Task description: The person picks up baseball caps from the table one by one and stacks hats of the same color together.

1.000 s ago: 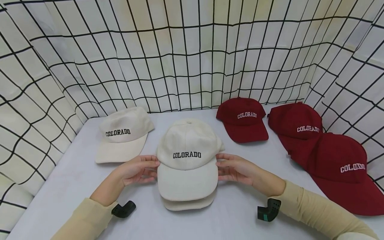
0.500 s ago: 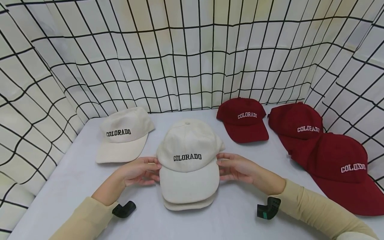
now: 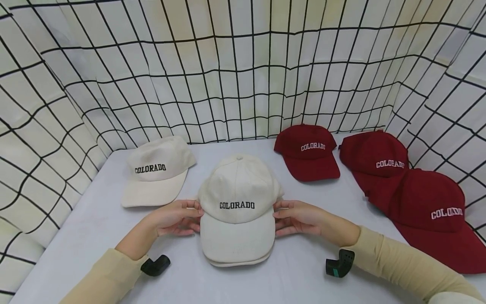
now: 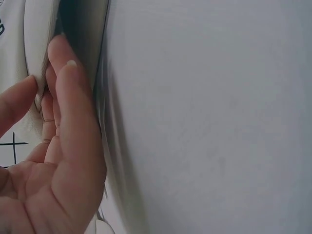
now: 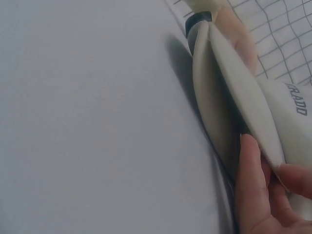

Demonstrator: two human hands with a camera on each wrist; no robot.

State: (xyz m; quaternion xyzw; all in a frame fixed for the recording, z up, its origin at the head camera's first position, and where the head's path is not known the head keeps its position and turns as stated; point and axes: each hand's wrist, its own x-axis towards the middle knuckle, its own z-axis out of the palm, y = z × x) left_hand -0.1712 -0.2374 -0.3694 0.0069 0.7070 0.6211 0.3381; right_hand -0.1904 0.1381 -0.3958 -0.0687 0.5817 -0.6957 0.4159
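Note:
A cream cap (image 3: pixel 237 190) lettered COLORADO sits on top of a second cream cap, of which only the brim edge (image 3: pixel 243 263) shows beneath. My left hand (image 3: pixel 178 217) pinches the top cap's left side and my right hand (image 3: pixel 298 217) pinches its right side. In the left wrist view the thumb and fingers (image 4: pixel 58 146) clasp the cap's edge (image 4: pixel 39 39). In the right wrist view my right hand (image 5: pixel 253 195) holds the upper brim (image 5: pixel 239 97), which lies close over the lower brim.
Another cream cap (image 3: pixel 157 166) lies at the back left of the grey table (image 3: pixel 95 236). Three dark red caps (image 3: pixel 307 152) (image 3: pixel 373 158) (image 3: pixel 429 207) lie on the right, two of them overlapping. A grid-patterned cloth (image 3: pixel 243 76) walls in three sides.
Both hands have brought the top cream cap down and slightly nearer, so its brim now almost covers the lower cap's brim. The other caps have not moved.

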